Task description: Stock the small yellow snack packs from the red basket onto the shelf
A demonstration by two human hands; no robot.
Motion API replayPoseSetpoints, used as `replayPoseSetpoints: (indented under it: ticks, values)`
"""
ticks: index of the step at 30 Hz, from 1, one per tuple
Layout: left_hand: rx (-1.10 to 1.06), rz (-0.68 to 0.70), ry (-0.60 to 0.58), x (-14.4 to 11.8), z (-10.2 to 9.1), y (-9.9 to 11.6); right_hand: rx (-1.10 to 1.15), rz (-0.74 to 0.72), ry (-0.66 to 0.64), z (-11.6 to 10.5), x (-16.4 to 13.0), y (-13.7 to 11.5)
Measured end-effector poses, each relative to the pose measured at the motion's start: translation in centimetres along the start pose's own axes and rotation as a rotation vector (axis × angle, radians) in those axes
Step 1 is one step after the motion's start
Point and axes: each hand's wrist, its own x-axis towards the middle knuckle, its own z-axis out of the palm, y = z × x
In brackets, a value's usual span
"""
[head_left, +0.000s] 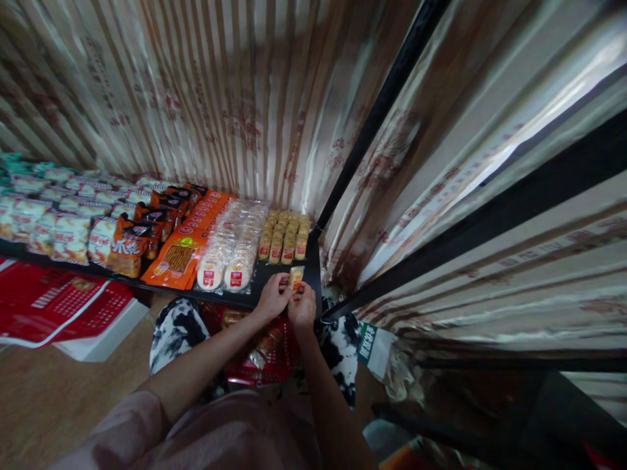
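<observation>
**Both hands on one packet at the shelf's front**

The step in hand looks to be handling a single packet (296, 277). The person holds it above the front of the black shelf (314, 258), near its right end. The left hand (275, 297) has its fingertips closed on the packet's left side; the right hand (302, 305) grips it lower down. Whether they are turning, straightening or just holding it cannot be told.

Just beyond the hands stand rows of small packs (288, 248), which look much like the held one. Left of them lie the round cakes (236, 277), then an orange bag (176, 258). A red basket (274, 373) with more packages sits below the shelf, between the person's knees.

The next move seems to call for a light fingertip grip and small motions, since the rows are close enough to be knocked and the post (362, 143) rises just to their right.
</observation>
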Motion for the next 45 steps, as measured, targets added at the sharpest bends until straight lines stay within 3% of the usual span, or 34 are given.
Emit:
replayPoseSetpoints:
  ticks: [7,24,33,45]
  values:
    - [0.19,0.046,-0.043,1.5,0.9,0.3,0.047,0.059,0.074,1.0,2.8,0.6]
    - [0.236,-0.014,-0.087,5.1,1.8,0.8,-0.057,0.052,0.053,1.5,6.5,0.9]
    - [0.4,-0.032,-0.122,5.5,1.9,1.2,-0.043,0.004,0.095,2.5,7.4,1.6]
    - [0.441,0.04,-0.117,5.4,2.1,0.9,0.007,-0.056,0.137,3.3,7.2,2.3]
